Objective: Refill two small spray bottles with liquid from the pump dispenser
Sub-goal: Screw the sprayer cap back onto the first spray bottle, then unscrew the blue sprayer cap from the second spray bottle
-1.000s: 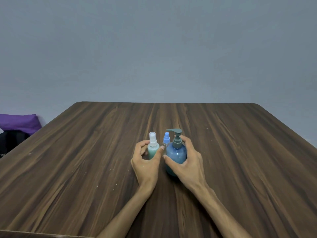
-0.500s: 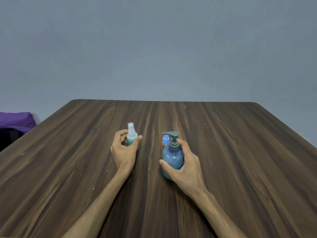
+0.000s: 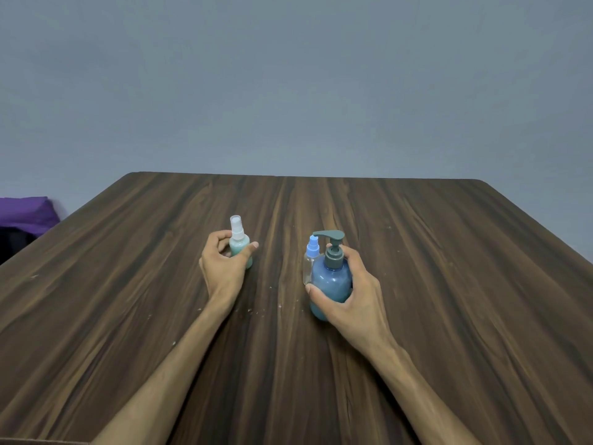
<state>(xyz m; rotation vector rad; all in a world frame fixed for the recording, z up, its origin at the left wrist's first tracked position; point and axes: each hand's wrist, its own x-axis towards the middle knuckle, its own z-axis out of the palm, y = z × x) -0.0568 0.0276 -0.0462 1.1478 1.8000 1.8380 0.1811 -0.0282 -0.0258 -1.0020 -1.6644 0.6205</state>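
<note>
Pump dispenser (image 3: 330, 281) upright, table (image 3: 449, 284) centre-right; my right hand (image 3: 353, 293) wrapped around it. Clear blue-capped spray bottle (image 3: 309, 263) touching its left side, ungripped. Green spray bottle (image 3: 240, 247) further left, clasped in my left hand (image 3: 224, 268). Purple cloth (image 3: 25, 211) far left.

Table (image 3: 417, 252): dark wood-grain, matt. Pump dispenser (image 3: 330, 281): translucent blue plastic (slight sheen). Spray bottles (image 3: 240, 245): plastic, smooth.

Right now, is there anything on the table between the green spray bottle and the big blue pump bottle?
Only the small clear spray bottle, right beside the pump dispenser; the head view shows bare table from there to the green spray bottle.
</note>
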